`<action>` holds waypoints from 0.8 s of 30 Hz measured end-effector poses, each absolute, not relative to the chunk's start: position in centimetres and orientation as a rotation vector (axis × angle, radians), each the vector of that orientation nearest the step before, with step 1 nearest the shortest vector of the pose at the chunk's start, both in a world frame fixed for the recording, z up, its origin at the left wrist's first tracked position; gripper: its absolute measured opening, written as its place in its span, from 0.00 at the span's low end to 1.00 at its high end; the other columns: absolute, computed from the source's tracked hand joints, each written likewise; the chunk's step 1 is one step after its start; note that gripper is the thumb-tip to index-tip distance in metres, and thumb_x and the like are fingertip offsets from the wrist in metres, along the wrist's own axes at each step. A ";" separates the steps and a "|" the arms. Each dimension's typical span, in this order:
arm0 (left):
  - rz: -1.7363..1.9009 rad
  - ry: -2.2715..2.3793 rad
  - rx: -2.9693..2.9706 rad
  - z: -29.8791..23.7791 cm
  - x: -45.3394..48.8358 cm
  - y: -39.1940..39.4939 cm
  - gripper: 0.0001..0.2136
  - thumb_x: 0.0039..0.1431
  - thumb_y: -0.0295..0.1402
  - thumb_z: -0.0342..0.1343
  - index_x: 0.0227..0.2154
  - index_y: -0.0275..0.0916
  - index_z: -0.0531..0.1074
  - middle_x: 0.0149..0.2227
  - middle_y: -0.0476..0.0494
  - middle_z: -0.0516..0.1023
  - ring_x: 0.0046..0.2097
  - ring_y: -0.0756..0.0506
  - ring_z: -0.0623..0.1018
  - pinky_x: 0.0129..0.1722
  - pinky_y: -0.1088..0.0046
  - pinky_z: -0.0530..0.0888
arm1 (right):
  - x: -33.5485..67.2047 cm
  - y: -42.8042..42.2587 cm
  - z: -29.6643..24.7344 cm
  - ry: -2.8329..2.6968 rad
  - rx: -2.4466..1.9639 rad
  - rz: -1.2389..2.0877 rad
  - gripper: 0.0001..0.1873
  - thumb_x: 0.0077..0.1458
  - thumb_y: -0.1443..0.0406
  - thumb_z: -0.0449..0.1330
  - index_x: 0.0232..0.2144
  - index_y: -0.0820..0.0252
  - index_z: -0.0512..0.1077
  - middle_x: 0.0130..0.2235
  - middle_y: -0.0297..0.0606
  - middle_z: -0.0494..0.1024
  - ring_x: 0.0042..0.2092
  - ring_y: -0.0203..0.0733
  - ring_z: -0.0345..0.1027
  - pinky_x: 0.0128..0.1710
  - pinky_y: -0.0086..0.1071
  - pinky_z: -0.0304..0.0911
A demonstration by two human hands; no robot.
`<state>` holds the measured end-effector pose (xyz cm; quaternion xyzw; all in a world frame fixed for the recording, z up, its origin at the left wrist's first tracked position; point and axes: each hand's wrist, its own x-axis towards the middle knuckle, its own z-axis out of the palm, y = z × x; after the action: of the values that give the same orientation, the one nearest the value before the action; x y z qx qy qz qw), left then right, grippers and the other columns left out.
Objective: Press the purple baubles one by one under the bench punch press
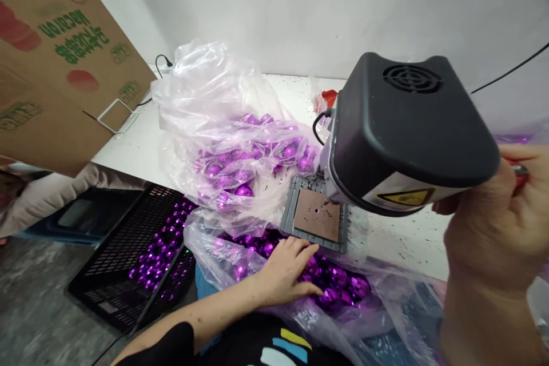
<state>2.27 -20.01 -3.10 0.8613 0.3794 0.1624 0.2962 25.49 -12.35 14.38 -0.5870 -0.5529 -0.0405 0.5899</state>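
Observation:
My left hand (287, 271) lies over shiny purple balls (338, 283) in an open clear plastic bag (206, 246) at the table's front edge. Its fingers are stretched out and apart, touching the balls without gripping one. At the right, my right hand (497, 223) is closed around a red handle (520, 174) beside a black machine head (412, 126) with a yellow warning label. Below the head, a brown square plate (317, 214) with a small hole is fixed on a grey slotted base (289, 211). The machine hides part of the right fingers.
Another clear bag (214, 91) with purple balls spreads over the white table (141, 151). A black crate (111, 263) holding purple balls stands lower left. A large cardboard box (64, 68) is at the left, near another person's sleeve (47, 194). Dark specks dot the tabletop.

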 end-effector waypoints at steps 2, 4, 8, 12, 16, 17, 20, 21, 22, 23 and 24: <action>0.574 1.048 2.264 -1.9 1.8 -17.0 0.19 0.65 0.45 0.56 0.51 0.38 0.71 0.47 0.37 0.78 0.48 0.39 0.76 0.47 0.60 0.75 | 25.5 -12.3 14.5 -1.287 -1.373 -0.071 0.22 0.59 0.46 0.57 0.34 0.59 0.73 0.19 0.27 0.65 0.18 0.31 0.59 0.17 0.29 0.53; 0.641 1.210 2.322 -0.9 1.1 -12.7 0.11 0.69 0.32 0.48 0.45 0.36 0.74 0.44 0.37 0.78 0.47 0.40 0.77 0.48 0.60 0.74 | 25.7 -12.2 14.5 -1.287 -1.392 -0.079 0.22 0.59 0.46 0.57 0.34 0.59 0.72 0.18 0.26 0.64 0.17 0.31 0.59 0.17 0.29 0.54; 0.461 1.601 2.466 -0.6 0.0 -3.8 0.22 0.60 0.17 0.45 0.55 0.35 0.70 0.61 0.30 0.69 0.63 0.32 0.68 0.59 0.46 0.66 | 25.9 -12.1 14.5 -1.250 -1.421 -0.073 0.23 0.58 0.45 0.58 0.34 0.60 0.73 0.17 0.25 0.63 0.17 0.31 0.59 0.19 0.30 0.54; 0.331 1.696 2.444 -1.0 -0.4 -0.3 0.23 0.60 0.18 0.47 0.58 0.35 0.67 0.63 0.26 0.66 0.61 0.30 0.69 0.59 0.45 0.65 | 26.0 -12.0 14.5 -1.236 -1.456 -0.019 0.23 0.57 0.45 0.59 0.34 0.59 0.72 0.16 0.24 0.63 0.16 0.32 0.58 0.18 0.30 0.55; 0.408 1.572 2.100 -0.2 -1.5 -1.8 0.19 0.60 0.33 0.57 0.54 0.35 0.69 0.50 0.33 0.77 0.51 0.35 0.76 0.52 0.53 0.71 | 26.2 -12.1 14.6 -1.263 -1.451 0.028 0.23 0.58 0.45 0.58 0.35 0.59 0.73 0.17 0.24 0.63 0.16 0.32 0.58 0.17 0.29 0.55; 0.488 1.488 1.949 0.2 -1.9 -2.5 0.21 0.60 0.38 0.59 0.54 0.37 0.69 0.48 0.36 0.77 0.48 0.37 0.77 0.50 0.57 0.73 | 26.3 -12.1 14.6 -1.270 -1.450 0.023 0.23 0.58 0.45 0.58 0.35 0.59 0.73 0.17 0.24 0.63 0.17 0.32 0.58 0.17 0.29 0.55; 0.708 1.197 1.484 1.2 -2.8 -4.6 0.25 0.59 0.46 0.59 0.55 0.39 0.69 0.49 0.39 0.77 0.46 0.42 0.77 0.42 0.68 0.74 | 26.3 -11.9 14.6 -1.282 -1.448 -0.011 0.23 0.58 0.46 0.58 0.36 0.60 0.73 0.17 0.25 0.63 0.17 0.31 0.58 0.17 0.28 0.55; 0.747 1.108 1.358 1.5 -2.8 -5.3 0.25 0.58 0.46 0.60 0.55 0.39 0.70 0.50 0.39 0.77 0.47 0.43 0.77 0.41 0.70 0.74 | 26.2 -11.9 14.6 -1.279 -1.448 -0.014 0.23 0.58 0.46 0.58 0.36 0.60 0.73 0.17 0.25 0.63 0.17 0.31 0.59 0.17 0.28 0.55; 0.766 1.029 1.252 1.7 -2.8 -6.0 0.26 0.56 0.45 0.62 0.55 0.39 0.70 0.50 0.39 0.77 0.47 0.44 0.77 0.40 0.71 0.73 | 26.2 -11.8 14.7 -1.275 -1.448 -0.010 0.23 0.58 0.46 0.58 0.36 0.60 0.73 0.17 0.25 0.63 0.17 0.31 0.59 0.18 0.27 0.55; 0.773 0.964 1.166 1.8 -2.6 -6.7 0.26 0.54 0.44 0.64 0.55 0.39 0.71 0.51 0.39 0.77 0.47 0.44 0.77 0.41 0.71 0.73 | 26.1 -11.7 14.7 -1.272 -1.445 -0.002 0.23 0.58 0.46 0.58 0.36 0.61 0.73 0.17 0.25 0.63 0.17 0.30 0.59 0.18 0.27 0.54; 0.775 0.912 1.096 1.8 -2.3 -7.3 0.27 0.52 0.42 0.67 0.54 0.40 0.71 0.50 0.39 0.77 0.47 0.44 0.77 0.42 0.71 0.73 | 26.1 -11.7 14.7 -1.269 -1.440 0.010 0.23 0.58 0.45 0.58 0.36 0.61 0.73 0.17 0.25 0.63 0.17 0.30 0.59 0.17 0.27 0.54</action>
<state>-2.33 -7.27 1.76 0.4897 0.4076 0.3463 0.6886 26.10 -11.67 14.74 -0.6145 -0.5416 0.0044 0.5736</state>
